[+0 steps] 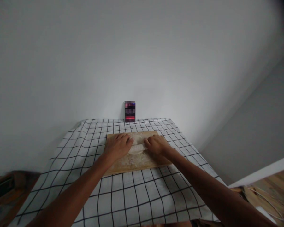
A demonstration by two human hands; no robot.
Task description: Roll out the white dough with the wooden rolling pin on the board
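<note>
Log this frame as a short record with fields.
left hand: curled over the left end of a pale cylindrical rolling pin
right hand: curled over its right end
under pin: flat, whitish dough
surface: rectangular tan wooden board, dusted white, on a white cloth with black grid lines
background: dark upright rectangular object, details blurred, before a plain grey wall

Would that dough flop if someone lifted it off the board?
Probably floppy: the dough lies spread thin and flat on the board. It may slide fairly easily, since what looks like flour dusts the board beside it.
</note>
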